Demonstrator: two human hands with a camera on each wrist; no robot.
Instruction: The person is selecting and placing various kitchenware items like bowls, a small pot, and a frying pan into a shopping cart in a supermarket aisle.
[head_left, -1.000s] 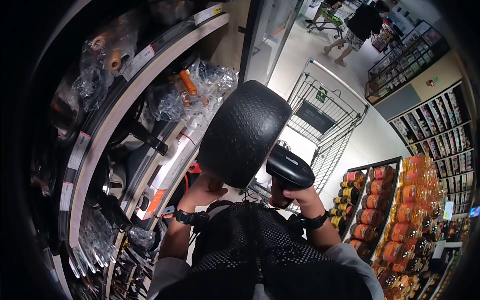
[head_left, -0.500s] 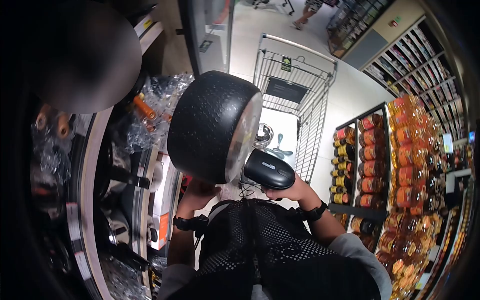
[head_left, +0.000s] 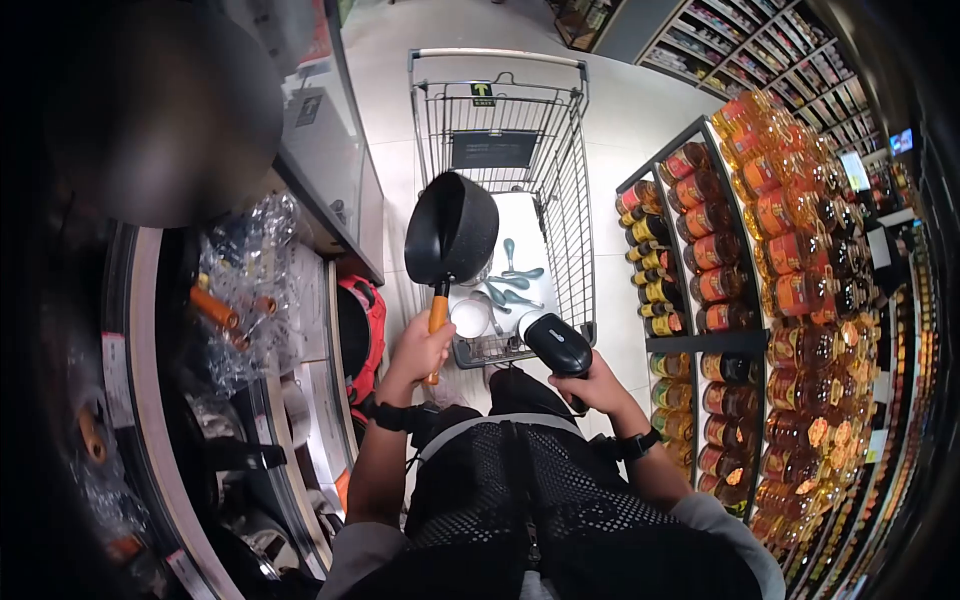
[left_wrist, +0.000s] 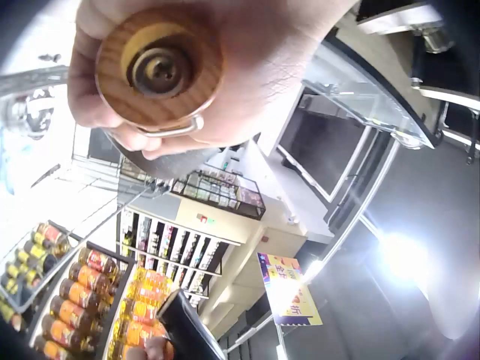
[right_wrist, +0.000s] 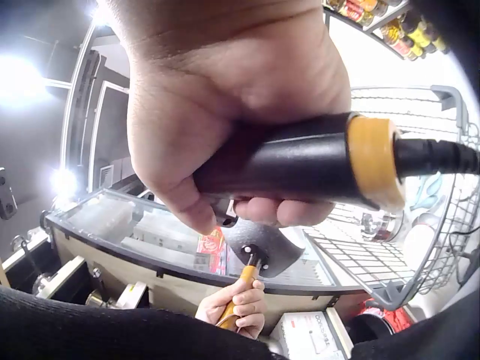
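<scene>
Black saucepan [head_left: 452,228] is up in the air over the near end of the shopping cart [head_left: 572,200]. The left hand [head_left: 420,347] holds it by the orange wooden handle [head_left: 437,313], fingers wrapped tight around it. The right hand [head_left: 592,385] has its fingers clamped around a black scanner [head_left: 556,343], just beside the cart's near edge. Spoons [head_left: 512,283] lie in the cart. Orange bottles [head_left: 790,250] fill the shelves on the right.
</scene>
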